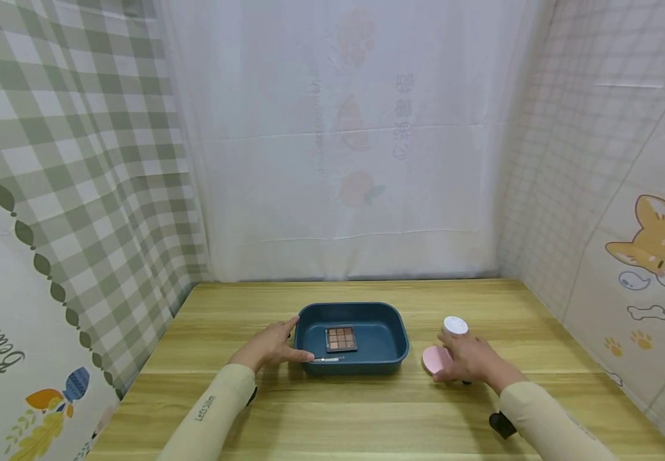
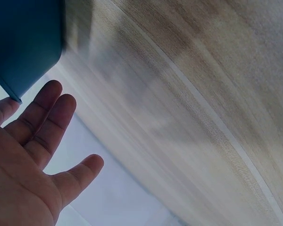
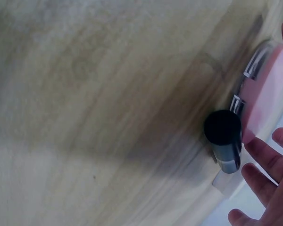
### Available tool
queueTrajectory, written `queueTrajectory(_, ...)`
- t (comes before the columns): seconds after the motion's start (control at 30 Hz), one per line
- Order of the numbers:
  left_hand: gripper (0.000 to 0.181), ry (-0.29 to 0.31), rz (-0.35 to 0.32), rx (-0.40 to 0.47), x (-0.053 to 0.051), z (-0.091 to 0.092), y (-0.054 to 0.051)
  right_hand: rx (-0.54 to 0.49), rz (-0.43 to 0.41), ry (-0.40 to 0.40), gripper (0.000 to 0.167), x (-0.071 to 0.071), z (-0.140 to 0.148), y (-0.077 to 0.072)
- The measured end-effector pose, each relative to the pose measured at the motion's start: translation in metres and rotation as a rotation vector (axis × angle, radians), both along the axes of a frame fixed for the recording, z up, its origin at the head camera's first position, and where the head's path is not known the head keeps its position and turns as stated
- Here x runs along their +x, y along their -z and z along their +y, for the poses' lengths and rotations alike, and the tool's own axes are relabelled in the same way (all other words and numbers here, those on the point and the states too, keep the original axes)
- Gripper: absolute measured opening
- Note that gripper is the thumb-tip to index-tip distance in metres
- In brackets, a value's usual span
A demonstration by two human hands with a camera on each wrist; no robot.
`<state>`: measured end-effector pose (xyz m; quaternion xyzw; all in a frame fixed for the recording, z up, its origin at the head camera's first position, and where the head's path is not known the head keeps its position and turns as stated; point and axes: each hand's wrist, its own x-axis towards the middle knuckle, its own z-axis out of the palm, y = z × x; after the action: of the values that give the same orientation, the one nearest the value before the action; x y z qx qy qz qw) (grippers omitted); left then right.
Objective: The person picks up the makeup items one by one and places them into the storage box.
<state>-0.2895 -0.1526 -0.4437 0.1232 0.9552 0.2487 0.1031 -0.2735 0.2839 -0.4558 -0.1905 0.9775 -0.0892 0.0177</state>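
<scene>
- While its fingers are spread and mostly straight, the right hand is at the pink compact, one fingertip against or just beside the edge; a firm hold cannot be confirmed.
- Pink compact: round, on the right part of the worktop, partly covered by the right hand, whose thumb is near its closer side.
- Dark cylinder: black end, paler at the other; just beside the pink compact, mostly hidden by the right hand in the head view.
- White-topped item: round top; just beyond the pink compact, next to the right hand's fingers.
- Left hand: fingers extended and apart, none wrapped round anything; one fingertip touches the rim of the blue tray at its left end, the thumb reaching to the near left corner.
- Blue tray: rectangular, rounded corners; middle of the worktop, between the two hands, apart from the pink compact.
- Palette: inside the blue tray, left of its middle; rows of brown and tan pans.
- Slim stick: pale; along the tray's near side, just beside the left thumb; whether on the rim or inside, cannot tell.
- Sleeves: pale yellow, lettering on the left one.
- Worktop: yellowish wood grain.
- Checked cloth: green and white, left side.
- White cloth: behind, faint fruit print.
- Printed cloth: right side, cartoon dog, bone and paw prints.
</scene>
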Motion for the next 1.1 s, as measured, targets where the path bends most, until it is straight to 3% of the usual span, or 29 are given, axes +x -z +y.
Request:
queueTrajectory(0.43, 0.107, -0.001, -0.001, -0.008, -0.001, 0.001, 0.001, 0.012, 0.034, -0.006, 0.092, 0.005, -0.002, 0.007)
queueTrajectory(1.1, 0.107, 0.008, -0.006, -0.01, 0.0, 0.001, -0.001, 0.038, -0.006, -0.001, 0.072, 0.003, -0.013, 0.006)
